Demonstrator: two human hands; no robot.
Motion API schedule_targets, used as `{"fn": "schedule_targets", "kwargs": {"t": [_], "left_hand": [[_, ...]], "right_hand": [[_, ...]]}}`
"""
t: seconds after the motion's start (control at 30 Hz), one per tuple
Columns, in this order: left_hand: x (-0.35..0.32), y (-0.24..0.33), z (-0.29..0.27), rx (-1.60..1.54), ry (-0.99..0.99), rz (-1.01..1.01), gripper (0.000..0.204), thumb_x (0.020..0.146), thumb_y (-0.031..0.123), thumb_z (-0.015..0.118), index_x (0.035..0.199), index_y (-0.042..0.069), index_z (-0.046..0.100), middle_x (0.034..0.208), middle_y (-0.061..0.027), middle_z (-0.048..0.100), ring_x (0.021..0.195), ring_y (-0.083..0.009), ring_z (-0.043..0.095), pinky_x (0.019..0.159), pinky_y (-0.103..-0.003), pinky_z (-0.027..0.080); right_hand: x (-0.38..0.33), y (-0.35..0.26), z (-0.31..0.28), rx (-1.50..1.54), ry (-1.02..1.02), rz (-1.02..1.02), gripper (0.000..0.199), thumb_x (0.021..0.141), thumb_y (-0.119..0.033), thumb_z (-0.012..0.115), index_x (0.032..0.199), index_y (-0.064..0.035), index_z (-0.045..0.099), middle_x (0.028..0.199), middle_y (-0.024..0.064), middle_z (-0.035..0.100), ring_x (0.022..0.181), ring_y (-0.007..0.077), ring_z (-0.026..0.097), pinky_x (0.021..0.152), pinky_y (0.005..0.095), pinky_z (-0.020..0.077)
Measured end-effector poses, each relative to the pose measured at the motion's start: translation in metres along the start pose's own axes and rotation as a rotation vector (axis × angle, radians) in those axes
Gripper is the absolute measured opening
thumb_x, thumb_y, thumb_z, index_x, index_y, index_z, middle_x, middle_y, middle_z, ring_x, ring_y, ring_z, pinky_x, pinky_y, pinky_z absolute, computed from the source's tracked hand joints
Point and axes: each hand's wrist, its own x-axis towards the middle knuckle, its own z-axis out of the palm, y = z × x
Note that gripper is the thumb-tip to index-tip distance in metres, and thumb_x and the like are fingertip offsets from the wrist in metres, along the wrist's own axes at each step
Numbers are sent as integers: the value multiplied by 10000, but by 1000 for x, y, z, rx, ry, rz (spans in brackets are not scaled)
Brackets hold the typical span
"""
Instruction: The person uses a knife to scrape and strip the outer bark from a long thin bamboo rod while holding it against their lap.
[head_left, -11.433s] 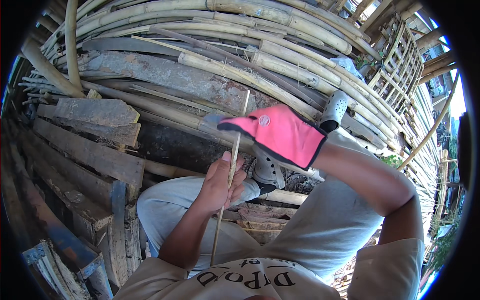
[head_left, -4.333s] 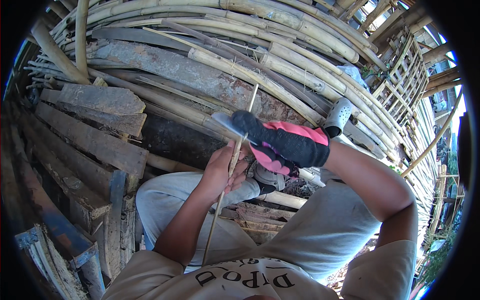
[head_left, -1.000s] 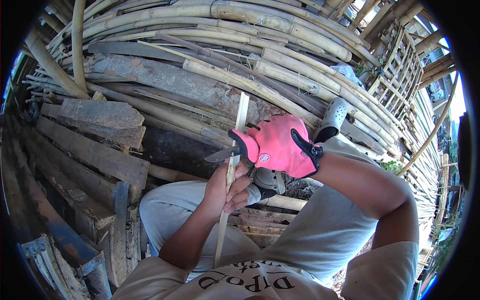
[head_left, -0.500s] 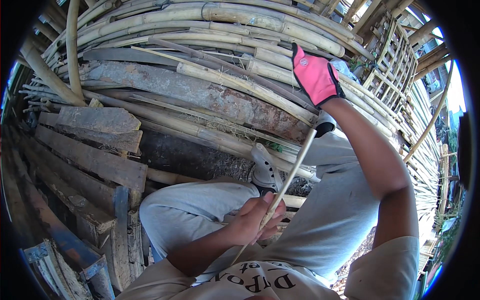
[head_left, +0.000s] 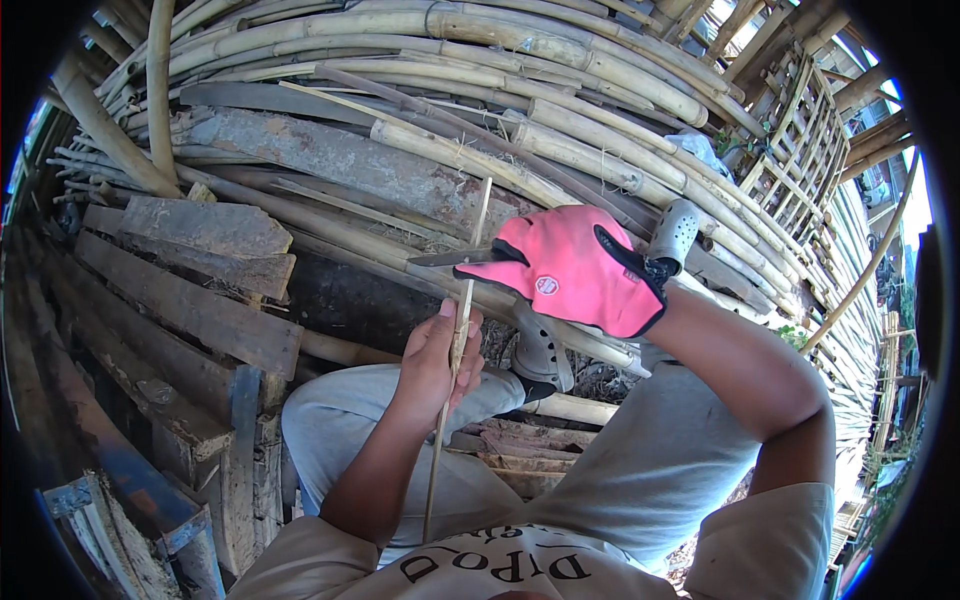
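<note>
The bare left hand (head_left: 435,360) is closing its fingers around a thin bamboo strip (head_left: 458,340), holding it near the middle so the strip is standing nearly upright in front of the chest. Its top end is reaching up past the far side of the hands, and its lower end is pointing down toward the shirt (head_left: 500,565).

The right hand (head_left: 575,268), wearing a pink glove with black trim, is gripping the handle of a knife; the handle is hidden inside the fist. The dark blade (head_left: 450,258) is sticking out to the left and lying across the strip just above the left thumb, touching it or very close to it.

Below the hands, the person is sitting with legs in light grey trousers (head_left: 400,430) and grey clogs (head_left: 540,355) on the feet, one clog just right of the strip and another (head_left: 675,230) farther off behind the glove. Farther away, a big stack of bamboo poles (head_left: 480,90) is filling the background, with weathered wooden planks (head_left: 190,300) piled to the left.

The risk, as I judge it, is to the bare thumb: the blade is sitting right above it, and if the edge were to slip or run down with the grain, it could cut the unprotected hand. The strip is also thin and long, so it could bend or split crooked under pressure, and its lower tip is pointing toward the body.
</note>
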Motion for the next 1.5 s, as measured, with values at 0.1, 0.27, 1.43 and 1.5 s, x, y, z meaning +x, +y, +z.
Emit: {"fn": "schedule_targets", "kwargs": {"t": [0.1,0.27,1.43,1.5], "left_hand": [[1,-2,2,73,30,22,415,1090,428,316,938,82,488,515,-3,403,319,-87,310,301,-244,233],[2,-8,2,216,52,110,444,1089,435,318,941,60,505,570,-39,505,362,-96,428,308,-243,336],[-6,6,-18,-276,-257,-152,390,1091,404,233,913,124,437,462,19,382,290,-96,322,302,-228,238],[-3,0,-22,-377,-336,-214,390,1089,406,236,912,123,437,465,20,388,294,-98,337,306,-227,250]], "right_hand": [[-1,-12,16,113,182,129,542,914,-579,573,720,-73,556,550,149,546,572,367,599,542,449,482],[-3,-17,21,204,127,208,483,936,-507,568,737,-68,609,597,163,585,593,381,613,550,456,491],[9,4,6,55,383,206,292,969,-218,532,1210,-94,640,688,173,629,586,347,617,512,415,480],[10,-20,-2,83,133,246,295,925,-225,565,1179,-105,653,697,159,639,613,340,637,518,428,485]]}}
